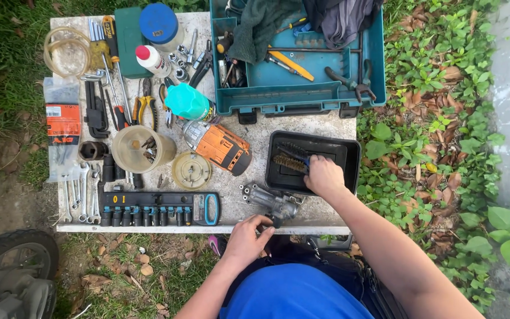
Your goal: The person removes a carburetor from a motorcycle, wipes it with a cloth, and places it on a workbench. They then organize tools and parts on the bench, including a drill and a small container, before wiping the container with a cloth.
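We see the right hand (324, 176) reaching into the black tray (349, 155), its fingers curled down over a wire brush (289, 162); the fingertips are hidden behind the knuckles, so we cannot tell how tight the hold is. The left hand (248, 237) is at the near edge of the desk (255, 137), fingers pinched on the lower end of a grey metal part (270, 201) that lies just left of the tray. What exactly that part is, we cannot make out.

Beyond the part lies one orange and black power tool (216, 143), with one round clear lid (190, 171) and one clear tub (141, 149) of small bits beside it. One socket rail (159, 208) runs along the near edge, its sockets too small to count, and beside it lie several wrenches (79, 198). One teal toolbox (297, 54) stands open at the far side, cut off at the top and partly covered by cloths (302, 18). At lower left, one tyre (13, 260) is cut off.
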